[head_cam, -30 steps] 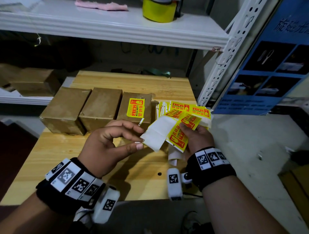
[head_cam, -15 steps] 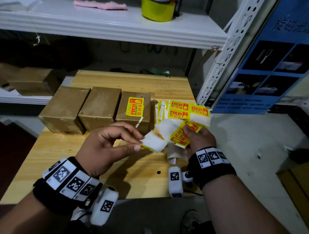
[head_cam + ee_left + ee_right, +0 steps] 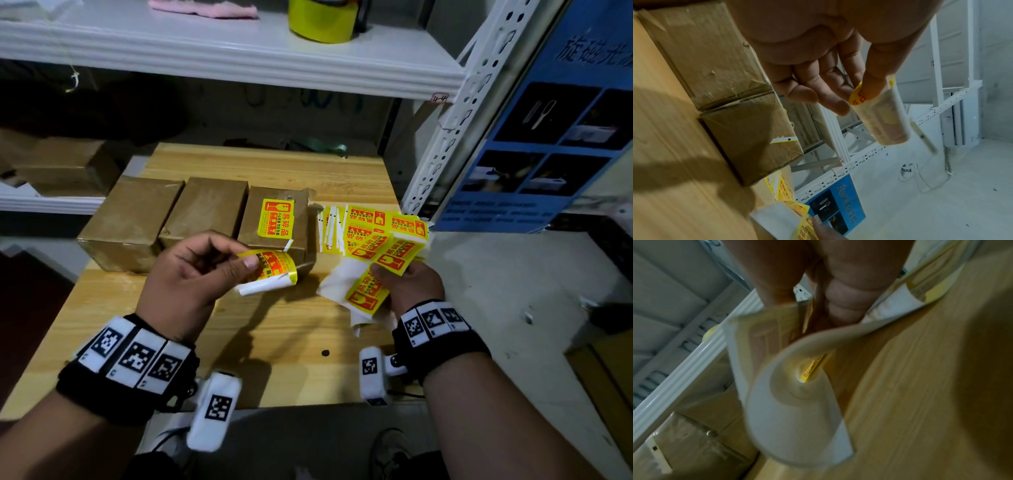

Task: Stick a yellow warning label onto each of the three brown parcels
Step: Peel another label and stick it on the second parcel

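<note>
A curled yellow label [image 3: 270, 269] hangs above the table's [image 3: 274, 342] middle, pinched by the left hand [image 3: 195, 274]. The right hand [image 3: 407, 284] grips a label strip [image 3: 368, 294] near the right edge; three parcels [image 3: 205, 212] line the back, the right one [image 3: 277, 219] labelled

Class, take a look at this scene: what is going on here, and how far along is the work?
A person is labelling brown parcels on a wooden table. The left hand pinches a curled yellow label just above the table. The right hand holds a bunch of label sheets. The right parcel already carries a stuck label; the middle parcel and the left parcel show bare tops. More labels lie beside the parcels.
</note>
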A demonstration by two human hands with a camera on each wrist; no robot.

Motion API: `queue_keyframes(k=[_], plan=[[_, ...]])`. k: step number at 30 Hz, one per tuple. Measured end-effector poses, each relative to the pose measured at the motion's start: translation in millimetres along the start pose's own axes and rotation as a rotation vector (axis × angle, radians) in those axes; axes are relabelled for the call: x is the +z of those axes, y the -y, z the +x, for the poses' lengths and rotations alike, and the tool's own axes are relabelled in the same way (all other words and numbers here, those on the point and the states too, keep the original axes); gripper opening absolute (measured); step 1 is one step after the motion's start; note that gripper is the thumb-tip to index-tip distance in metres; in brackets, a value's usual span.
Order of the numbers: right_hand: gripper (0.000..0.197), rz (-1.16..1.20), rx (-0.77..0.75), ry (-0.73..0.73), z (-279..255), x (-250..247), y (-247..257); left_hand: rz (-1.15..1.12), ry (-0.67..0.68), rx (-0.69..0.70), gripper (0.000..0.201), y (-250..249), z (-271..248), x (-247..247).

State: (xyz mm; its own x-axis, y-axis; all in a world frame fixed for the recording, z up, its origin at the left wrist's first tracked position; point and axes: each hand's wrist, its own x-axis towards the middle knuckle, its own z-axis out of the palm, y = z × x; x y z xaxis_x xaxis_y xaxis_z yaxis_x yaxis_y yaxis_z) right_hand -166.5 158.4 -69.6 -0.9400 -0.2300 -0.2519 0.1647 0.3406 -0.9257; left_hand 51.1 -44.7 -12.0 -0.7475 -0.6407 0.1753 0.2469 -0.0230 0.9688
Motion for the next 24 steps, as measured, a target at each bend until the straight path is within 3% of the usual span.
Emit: queue_keyframes(k=[2, 4, 8, 9, 10, 12, 15, 17, 21, 24], plan=[[0.015, -0.065, -0.066, -0.001, -1, -2, 2, 0.01, -0.038, -0.01, 0.014, 0, 0, 3], [0.027, -0.12, -0.122, -0.048, -1, -3, 3, 0.009, -0.051, -0.009, 0.019, -1, 0, 5], [0.085, -0.241, -0.095, -0.265, -10, -3, 16, 0.118, -0.051, 0.037, 0.024, -4, -2, 6], [0.082, -0.204, -0.15, -0.317, -15, -3, 23, 0.165, -0.059, 0.056, 0.025, -4, -3, 5], [0.066, -0.15, -0.232, -0.325, -21, -1, 30, 0.217, -0.067, 0.076, 0.025, -4, -4, 5], [0.04, -0.023, -0.347, -0.169, -38, 5, 43, 0.327, -0.07, 0.126, 0.029, -4, -5, 3], [0.061, 0.185, -0.23, 0.199, -67, 23, 54, 0.473, -0.038, 0.231, 0.029, -3, -7, 2], [0.062, 0.214, -0.234, 0.337, -80, 31, 55, 0.551, -0.034, 0.279, 0.026, -1, -8, 2], [0.023, 0.141, -0.355, 0.38, -84, 38, 48, 0.575, -0.066, 0.255, 0.027, 0, -8, 1], [0.018, 0.16, -0.355, 0.404, -80, 36, 45, 0.592, -0.109, 0.214, 0.028, -1, -7, -1]])
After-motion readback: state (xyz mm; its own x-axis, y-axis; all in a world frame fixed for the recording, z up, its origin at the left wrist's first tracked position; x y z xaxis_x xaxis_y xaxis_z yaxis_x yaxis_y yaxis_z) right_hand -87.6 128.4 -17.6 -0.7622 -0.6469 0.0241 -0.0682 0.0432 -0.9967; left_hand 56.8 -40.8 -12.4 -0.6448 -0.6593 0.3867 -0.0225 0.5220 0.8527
